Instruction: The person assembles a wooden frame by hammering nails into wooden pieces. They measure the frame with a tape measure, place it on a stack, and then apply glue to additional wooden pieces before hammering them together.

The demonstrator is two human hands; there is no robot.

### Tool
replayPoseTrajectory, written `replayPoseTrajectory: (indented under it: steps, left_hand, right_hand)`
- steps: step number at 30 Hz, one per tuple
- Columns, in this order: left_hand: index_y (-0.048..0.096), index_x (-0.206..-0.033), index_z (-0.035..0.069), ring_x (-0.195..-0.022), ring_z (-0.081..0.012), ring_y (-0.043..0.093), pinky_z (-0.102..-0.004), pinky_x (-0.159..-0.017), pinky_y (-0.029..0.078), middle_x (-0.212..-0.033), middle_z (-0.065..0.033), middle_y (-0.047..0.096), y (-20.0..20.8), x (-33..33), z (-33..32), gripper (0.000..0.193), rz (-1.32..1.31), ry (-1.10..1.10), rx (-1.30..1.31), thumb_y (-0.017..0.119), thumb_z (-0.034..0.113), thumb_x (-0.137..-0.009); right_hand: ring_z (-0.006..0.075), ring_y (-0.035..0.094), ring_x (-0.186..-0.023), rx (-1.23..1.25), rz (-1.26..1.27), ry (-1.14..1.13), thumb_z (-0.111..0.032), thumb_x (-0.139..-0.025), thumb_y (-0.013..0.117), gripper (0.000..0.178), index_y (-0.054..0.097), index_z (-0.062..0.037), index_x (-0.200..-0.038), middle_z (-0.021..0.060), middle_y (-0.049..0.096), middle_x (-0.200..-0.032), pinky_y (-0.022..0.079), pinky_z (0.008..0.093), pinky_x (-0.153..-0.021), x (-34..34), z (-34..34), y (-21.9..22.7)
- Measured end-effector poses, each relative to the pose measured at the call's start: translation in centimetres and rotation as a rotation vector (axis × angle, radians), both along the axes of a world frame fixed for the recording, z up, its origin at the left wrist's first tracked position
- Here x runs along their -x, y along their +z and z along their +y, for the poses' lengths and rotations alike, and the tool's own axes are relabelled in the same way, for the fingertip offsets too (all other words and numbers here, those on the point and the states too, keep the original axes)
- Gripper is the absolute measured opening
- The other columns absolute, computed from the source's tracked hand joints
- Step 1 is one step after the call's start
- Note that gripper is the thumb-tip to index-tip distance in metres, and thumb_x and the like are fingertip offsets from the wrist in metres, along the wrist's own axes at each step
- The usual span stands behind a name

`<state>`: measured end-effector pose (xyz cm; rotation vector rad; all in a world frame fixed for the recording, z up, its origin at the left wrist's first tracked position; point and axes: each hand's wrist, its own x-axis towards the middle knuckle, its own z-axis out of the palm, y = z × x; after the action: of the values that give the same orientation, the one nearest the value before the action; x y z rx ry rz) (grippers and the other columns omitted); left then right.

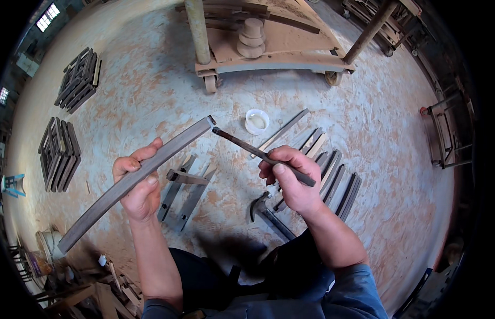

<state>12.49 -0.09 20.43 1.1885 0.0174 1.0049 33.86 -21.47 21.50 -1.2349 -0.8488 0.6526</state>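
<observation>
My left hand is closed round a long grey-brown wooden bar, which slants up to the right. My right hand grips a thin dark stick, its far tip at the bar's upper end; whether they touch I cannot tell. A little pale stuff shows at that end. Beyond the stick, a white plastic tub with whitish contents stands on the floor. A claw hammer lies below my right hand. Between my hands, joined wooden pieces rest on the floor.
Loose wooden bars lie at the right of my hands. Stacked wooden frames stand at the left. A wheeled cart bearing wood is ahead. Scrap wood is heaped at the lower left, and a metal rack stands far right.
</observation>
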Motion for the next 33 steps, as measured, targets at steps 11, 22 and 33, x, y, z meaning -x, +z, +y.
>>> replayPoseTrajectory:
  steps: [11, 22, 33]
  left_hand:
    - [0.055, -0.089, 0.011, -0.111, -0.0342, 0.058, -0.0566, -0.109, 0.034, -0.104, -0.0143, 0.064, 0.9, -0.1, -0.5, 0.023, 0.071, 0.061, -0.248, 0.071, -0.001, -0.078]
    - [0.057, -0.084, 0.007, -0.104, -0.0357, 0.061, -0.0545, -0.103, 0.041, -0.093, -0.0162, 0.067, 2.1, -1.1, -1.9, 0.012, 0.159, 0.051, -0.47, 0.068, 0.007, -0.086]
    - [0.055, -0.107, 0.001, -0.097, -0.0219, 0.06, -0.0441, -0.097, 0.046, -0.097, -0.0113, 0.061, 3.8, 8.3, 4.0, 0.022, 0.533, 0.707, -0.259, 0.059, 0.001, -0.084]
  right_hand:
    - [0.0168, 0.066, -0.08, -0.116, 0.239, -0.124, -0.004, -0.096, 0.055, 0.017, 0.059, 0.0031, -0.111, 0.0123, 0.069, -0.094, 0.053, 0.0267, -0.067, -2.0, -1.0, 0.1]
    - [0.0111, 0.064, -0.081, 0.134, 0.133, -0.094, -0.011, -0.096, 0.058, 0.02, 0.062, 0.0012, -0.111, 0.0068, 0.069, -0.094, 0.051, 0.0237, -0.067, -1.4, -0.5, 0.4]
    - [0.0154, 0.064, -0.075, 0.036, 0.322, -0.231, -0.012, -0.099, 0.053, 0.021, 0.059, 0.0045, -0.112, 0.0121, 0.068, -0.089, 0.052, 0.0273, -0.061, -3.8, -0.6, -0.4]
